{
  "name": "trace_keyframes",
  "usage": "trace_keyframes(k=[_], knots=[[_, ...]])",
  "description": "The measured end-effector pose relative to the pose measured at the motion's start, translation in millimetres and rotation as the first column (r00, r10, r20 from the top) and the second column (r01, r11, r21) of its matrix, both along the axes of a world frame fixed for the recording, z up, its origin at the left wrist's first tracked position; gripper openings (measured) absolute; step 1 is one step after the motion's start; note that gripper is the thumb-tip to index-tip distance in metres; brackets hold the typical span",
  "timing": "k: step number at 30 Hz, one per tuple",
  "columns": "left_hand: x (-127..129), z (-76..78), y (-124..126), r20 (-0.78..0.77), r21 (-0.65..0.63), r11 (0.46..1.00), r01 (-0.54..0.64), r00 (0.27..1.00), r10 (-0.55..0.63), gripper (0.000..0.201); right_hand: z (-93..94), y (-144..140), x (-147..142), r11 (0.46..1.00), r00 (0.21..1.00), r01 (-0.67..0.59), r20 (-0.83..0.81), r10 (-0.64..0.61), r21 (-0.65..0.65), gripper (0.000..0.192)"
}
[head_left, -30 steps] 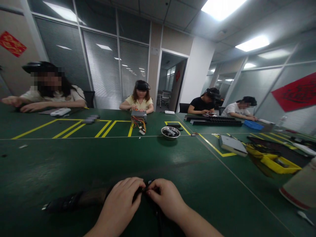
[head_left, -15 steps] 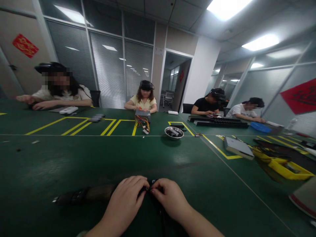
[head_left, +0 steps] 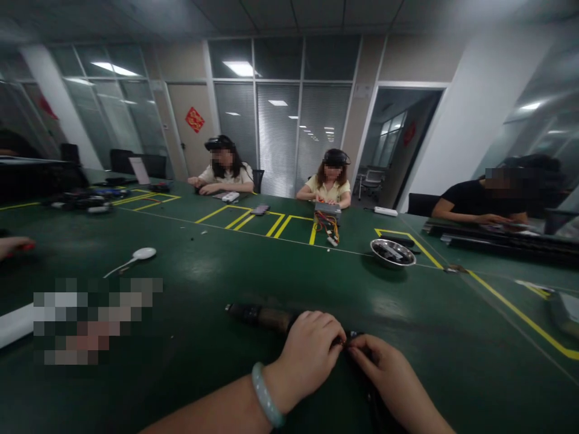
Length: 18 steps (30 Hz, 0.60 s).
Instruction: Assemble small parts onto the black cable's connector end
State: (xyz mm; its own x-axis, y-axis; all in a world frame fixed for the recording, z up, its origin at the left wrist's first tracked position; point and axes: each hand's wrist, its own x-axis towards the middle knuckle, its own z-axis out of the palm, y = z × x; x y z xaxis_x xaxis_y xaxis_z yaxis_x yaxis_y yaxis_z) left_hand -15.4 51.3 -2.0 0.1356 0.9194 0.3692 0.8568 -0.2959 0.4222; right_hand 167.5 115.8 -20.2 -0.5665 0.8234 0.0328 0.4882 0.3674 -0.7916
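Left wrist: a pale blue-green, smooth, rounded bangle (head_left: 268, 395) circles it.
Left hand (head_left: 312, 352): bare, no glove, no sleeve visible on the forearm.
Right hand (head_left: 391, 377): bare, forearm likewise uncovered.

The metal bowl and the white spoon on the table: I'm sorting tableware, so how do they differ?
The metal bowl is round, shiny steel and holds small dark items; the white spoon is long, slim, matte and holds nothing. The bowl sits right of the hands, the spoon to their left. Both rest on the green table, untouched.
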Motion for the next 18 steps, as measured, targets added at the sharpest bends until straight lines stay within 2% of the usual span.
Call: trace_keyframes(k=[10,14,18], knots=[[0.1,0.2,1.1,0.014,0.014,1.0,-0.002,1.0,0.002,0.011,-3.6,3.4,1.1,1.0,1.0,-0.022,0.019,0.023,-0.02,0.024],[-0.9,-0.3,0.8,0.022,0.009,1.0,-0.004,1.0,0.004,0.005,-1.1,2.9,0.2,0.999,0.999,-0.039,0.025,0.04,-0.013,0.024],[-1.7,0.6,-1.0,0.011,0.005,1.0,0.004,1.0,-0.004,0.011,-2.2,3.7,0.2,0.999,0.998,-0.05,0.045,0.051,-0.014,0.023]])
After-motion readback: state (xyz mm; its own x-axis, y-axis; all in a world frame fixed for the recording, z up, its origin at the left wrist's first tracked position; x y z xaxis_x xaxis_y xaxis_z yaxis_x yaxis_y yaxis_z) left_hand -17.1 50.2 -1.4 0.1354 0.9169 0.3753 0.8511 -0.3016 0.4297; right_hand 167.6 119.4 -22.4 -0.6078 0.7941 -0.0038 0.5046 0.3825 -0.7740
